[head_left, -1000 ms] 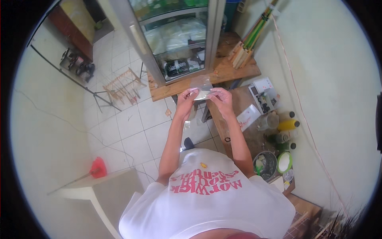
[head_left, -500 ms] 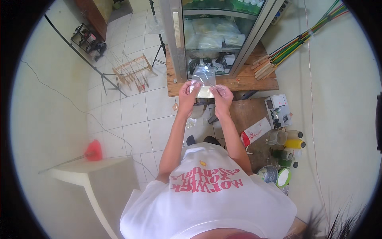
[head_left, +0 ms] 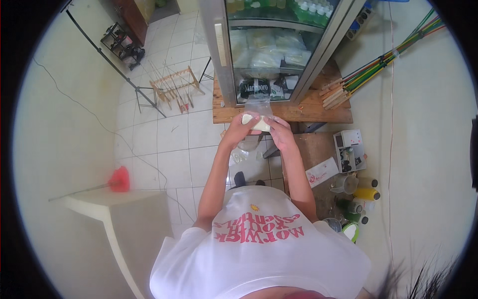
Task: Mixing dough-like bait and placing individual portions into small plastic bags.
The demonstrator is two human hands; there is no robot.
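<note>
Between my two hands is a clear plastic bag (head_left: 257, 123) with a pale, cream-white filling packed in its lower part. The see-through upper part of the bag stretches away from me, toward the glass cabinet. My left hand (head_left: 240, 131) grips the left side of the filled part, thumb on top and fingers beneath. On the right side, my right hand (head_left: 281, 133) holds it with the thumb pressed near the edge. What the filling is I cannot tell.
Ahead, a glass-doored cabinet (head_left: 221, 60) holding bags and bottles stands on a wooden bench (head_left: 333, 113). Bundled coloured sticks (head_left: 363, 74) lean at right. Below them are a white organizer box (head_left: 348, 144), a clear jug (head_left: 344, 184) and several bottles. A wooden rack (head_left: 174, 84) stands on the tiled floor.
The bag's filled part has been tilted and bunched up, and both hands have closed further around it. My view has shifted slightly.
</note>
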